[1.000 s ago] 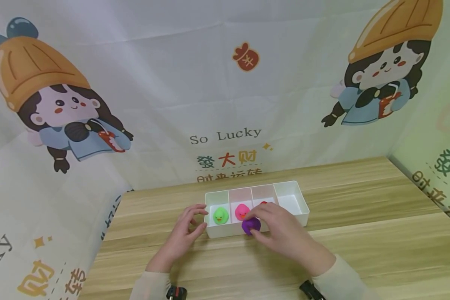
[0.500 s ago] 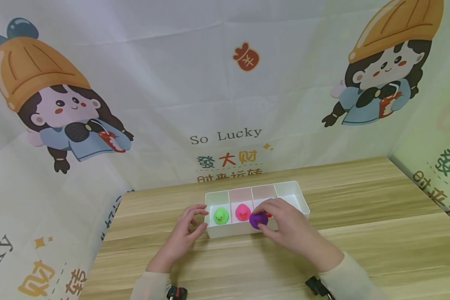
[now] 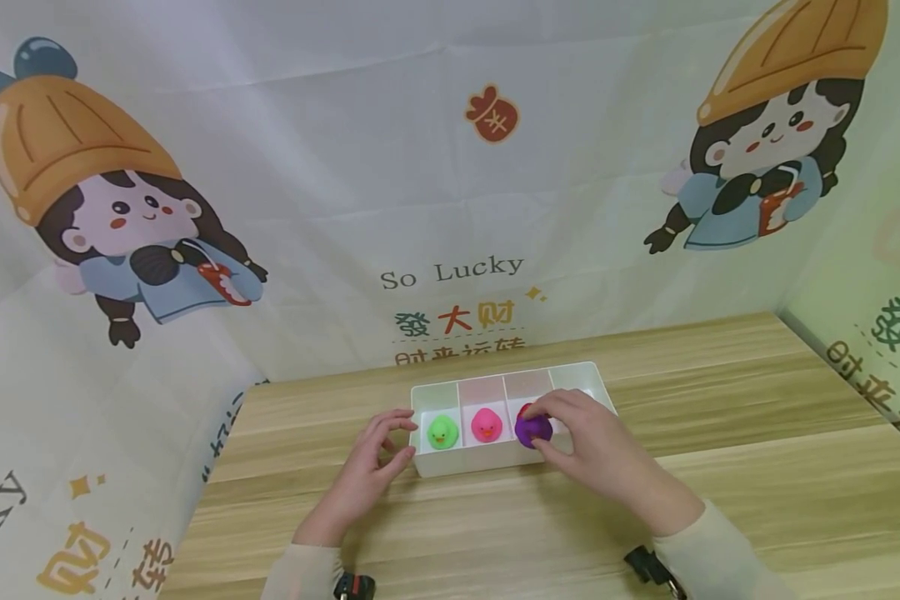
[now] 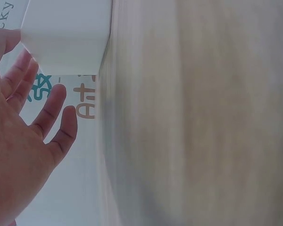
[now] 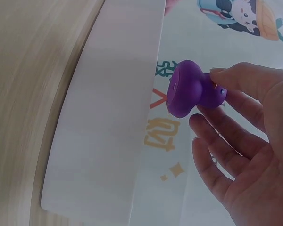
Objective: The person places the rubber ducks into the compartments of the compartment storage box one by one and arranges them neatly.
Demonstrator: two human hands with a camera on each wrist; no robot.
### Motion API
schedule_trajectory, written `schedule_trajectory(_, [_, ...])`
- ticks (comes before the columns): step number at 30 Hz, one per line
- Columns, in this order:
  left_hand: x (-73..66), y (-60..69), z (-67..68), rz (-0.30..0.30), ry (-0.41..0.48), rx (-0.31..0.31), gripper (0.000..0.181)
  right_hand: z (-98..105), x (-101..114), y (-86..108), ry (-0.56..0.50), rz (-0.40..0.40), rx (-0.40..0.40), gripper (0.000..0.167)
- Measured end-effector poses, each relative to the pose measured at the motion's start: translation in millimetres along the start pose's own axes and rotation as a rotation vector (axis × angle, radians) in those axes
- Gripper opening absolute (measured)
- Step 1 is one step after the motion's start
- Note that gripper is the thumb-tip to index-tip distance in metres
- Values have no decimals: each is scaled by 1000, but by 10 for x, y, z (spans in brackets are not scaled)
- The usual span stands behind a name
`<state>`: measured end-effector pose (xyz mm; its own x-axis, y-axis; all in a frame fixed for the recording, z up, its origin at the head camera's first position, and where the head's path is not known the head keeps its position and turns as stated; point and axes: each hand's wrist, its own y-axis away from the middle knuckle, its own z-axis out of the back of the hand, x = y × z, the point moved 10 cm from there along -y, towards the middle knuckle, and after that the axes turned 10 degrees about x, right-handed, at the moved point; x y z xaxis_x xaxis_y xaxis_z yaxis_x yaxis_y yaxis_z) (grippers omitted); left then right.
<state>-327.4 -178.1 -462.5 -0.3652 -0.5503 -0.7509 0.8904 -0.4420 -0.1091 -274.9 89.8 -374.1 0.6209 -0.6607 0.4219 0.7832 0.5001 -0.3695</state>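
Between thumb and fingers my right hand pinches a purple rubber duck. In the head view it hangs over the third compartment of a white divided box, partly covering a red thing there. A green rubber duck sits in the leftmost compartment and a pink rubber duck in the second. At the box's left end, my left hand has its fingers spread and bent a little; in the left wrist view the thumb and fingertips are at the box's corner. The rightmost compartment is partly hidden by my right hand.
The box stands on a wood-grain table, close to its back edge. Behind and at both sides hangs a printed cloth with cartoon figures and lettering. A dark wrist strap device sits at each cuff.
My right hand has moved to the right with the purple duck, from in front of the pink duck to over the third compartment. The left hand has stayed in place.
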Motion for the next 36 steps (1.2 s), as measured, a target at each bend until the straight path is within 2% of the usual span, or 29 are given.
schedule_trajectory(36, [5, -3, 3, -9, 6, 4, 27, 161, -470, 87, -48, -151, 24, 25])
